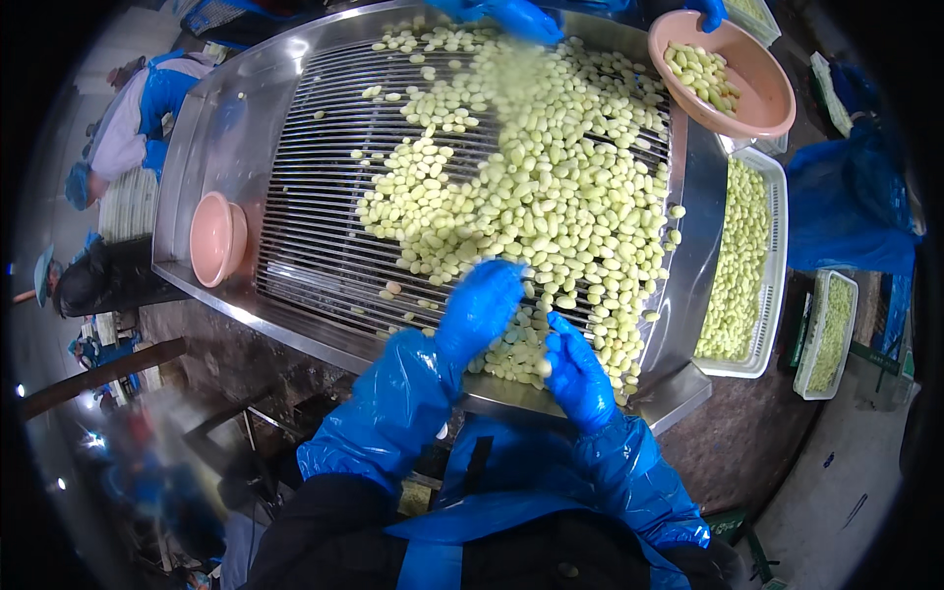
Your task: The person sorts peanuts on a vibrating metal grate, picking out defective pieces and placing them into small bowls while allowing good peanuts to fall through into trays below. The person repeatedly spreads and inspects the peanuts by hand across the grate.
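Many pale green, oval fruits that look like peeled grapes (546,192) lie heaped on a sorting table's metal bar grate (317,155). My left hand (483,306), in a blue glove, is over the near edge of the heap, blurred; its fingertips are at the fruits, and whether it grips one cannot be seen. To its right, my right hand (579,372), also gloved in blue, is beside a small near pile of fruits (516,354). A pale fruit (543,368) shows at its inner side; whether the fingers hold it is unclear.
A pink bowl (219,240) stands at the table's left end. Across the table, a co-worker's gloved hands (523,18) reach over the fruits. Another gloved hand (709,11) is at the rim of a larger pink basin (771,96). White crates of fruit (778,295) (848,339) stand right.
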### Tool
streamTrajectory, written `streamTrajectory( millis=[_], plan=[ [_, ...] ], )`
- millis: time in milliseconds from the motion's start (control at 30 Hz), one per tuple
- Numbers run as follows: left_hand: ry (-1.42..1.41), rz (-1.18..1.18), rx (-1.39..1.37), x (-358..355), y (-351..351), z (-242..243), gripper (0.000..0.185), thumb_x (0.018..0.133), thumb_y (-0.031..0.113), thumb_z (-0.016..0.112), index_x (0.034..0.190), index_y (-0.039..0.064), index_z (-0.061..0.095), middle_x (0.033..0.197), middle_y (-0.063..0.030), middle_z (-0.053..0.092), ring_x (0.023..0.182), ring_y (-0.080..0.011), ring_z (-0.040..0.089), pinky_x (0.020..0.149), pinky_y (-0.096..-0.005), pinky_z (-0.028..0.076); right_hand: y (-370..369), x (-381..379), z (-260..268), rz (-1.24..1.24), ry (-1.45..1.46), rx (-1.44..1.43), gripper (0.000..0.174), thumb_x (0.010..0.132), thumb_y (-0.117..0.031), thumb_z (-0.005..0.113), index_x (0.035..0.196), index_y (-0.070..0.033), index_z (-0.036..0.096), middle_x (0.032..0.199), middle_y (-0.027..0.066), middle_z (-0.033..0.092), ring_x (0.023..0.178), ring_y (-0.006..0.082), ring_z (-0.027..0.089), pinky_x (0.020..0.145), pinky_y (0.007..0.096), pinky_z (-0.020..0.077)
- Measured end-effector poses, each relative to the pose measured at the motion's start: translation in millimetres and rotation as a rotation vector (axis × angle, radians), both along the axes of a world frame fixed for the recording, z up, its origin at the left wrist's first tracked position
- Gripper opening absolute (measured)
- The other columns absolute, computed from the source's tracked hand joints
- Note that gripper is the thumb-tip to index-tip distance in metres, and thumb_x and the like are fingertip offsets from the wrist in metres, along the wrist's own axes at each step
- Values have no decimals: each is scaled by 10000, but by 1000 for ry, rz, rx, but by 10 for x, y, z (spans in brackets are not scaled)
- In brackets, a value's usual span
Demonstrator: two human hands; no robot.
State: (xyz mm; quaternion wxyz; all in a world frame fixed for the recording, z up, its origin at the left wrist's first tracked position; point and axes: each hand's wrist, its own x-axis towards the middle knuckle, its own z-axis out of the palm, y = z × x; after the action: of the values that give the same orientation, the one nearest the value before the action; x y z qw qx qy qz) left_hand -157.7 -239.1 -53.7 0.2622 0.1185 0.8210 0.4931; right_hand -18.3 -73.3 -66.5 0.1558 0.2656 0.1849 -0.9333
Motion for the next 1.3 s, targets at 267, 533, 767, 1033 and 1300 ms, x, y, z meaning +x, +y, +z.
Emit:
streamTrajectory(
  millis=[267,533,767,1033,1300],
  plan=[
    [704,-419,-576,-861,-181,-696,281,828,146,645,1107,114,663,1042,-91,622,940,-336,557,790,-416,494,37,92,-113,-1,-51,-152,596,1027,-391,456,1507,-71,307,1285,59,573,1090,214,590,919,358,497],
    [437,-183,-354,-732,-35,-881,138,831,183,635,960,155,673,922,-91,637,851,-334,606,708,-450,498,185,33,-177,252,65,293,436,1020,-307,463,1341,-19,531,1322,137,574,1075,251,624,937,382,517],
    [504,-285,-408,-230,123,-548,159,869,229,613,949,93,627,924,-138,627,835,-358,621,700,-486,495,166,-30,-150,286,-36,298,505,1010,-356,485,1436,-85,459,1272,108,588,1039,207,629,861,298,522],
    [151,-77,157,-688,519,-268,541,972,211,576,1470,104,392,1457,-197,407,1356,-356,386,1106,-462,360,280,-56,-261,-15,5,170,557,993,-360,528,1468,-90,417,1126,21,584,846,109,542,643,202,417],
    [649,-159,-355,-1542,549,-1141,309,944,204,593,1239,111,591,1226,-190,575,1051,-371,588,879,-427,494,231,58,-249,70,143,107,443,1026,-459,409,1031,-51,582,843,40,600,655,131,541,515,224,389]
  ],
)
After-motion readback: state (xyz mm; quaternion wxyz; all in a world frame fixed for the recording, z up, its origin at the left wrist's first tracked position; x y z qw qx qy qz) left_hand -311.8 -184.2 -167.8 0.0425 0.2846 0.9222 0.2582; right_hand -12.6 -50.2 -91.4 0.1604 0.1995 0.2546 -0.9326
